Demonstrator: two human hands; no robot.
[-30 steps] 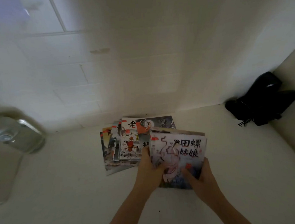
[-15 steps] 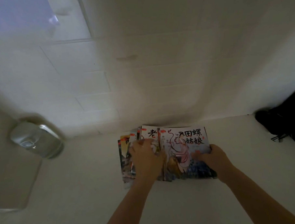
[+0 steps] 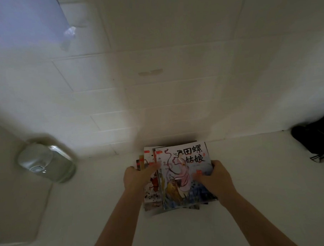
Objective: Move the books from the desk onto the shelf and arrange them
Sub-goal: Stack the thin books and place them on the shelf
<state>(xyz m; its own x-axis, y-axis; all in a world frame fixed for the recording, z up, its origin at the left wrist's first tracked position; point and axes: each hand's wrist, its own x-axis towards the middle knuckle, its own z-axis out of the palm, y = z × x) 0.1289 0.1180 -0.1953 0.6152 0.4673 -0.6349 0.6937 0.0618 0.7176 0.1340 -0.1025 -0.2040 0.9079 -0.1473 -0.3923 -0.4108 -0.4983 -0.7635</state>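
Note:
A stack of thin picture books (image 3: 178, 178) lies flat on a white surface (image 3: 263, 202), close to the tiled wall. The top book shows a painted figure in pink and black characters. My left hand (image 3: 136, 177) grips the stack's left edge, thumb across the covers. My right hand (image 3: 214, 178) clasps the right edge, fingers on the top cover. A few books stick out unevenly on the left and at the bottom.
A shiny metal canister (image 3: 46, 163) lies on its side at the left, partly on a beige panel (image 3: 18, 212). A black bag (image 3: 317, 136) sits at the right against the wall. White tiled wall (image 3: 156, 86) stands directly behind the books.
The top book has come down onto the fanned pile, and both hands have squeezed the spread books together into one tighter stack. The view has shifted so the stack sits closer to the wall.

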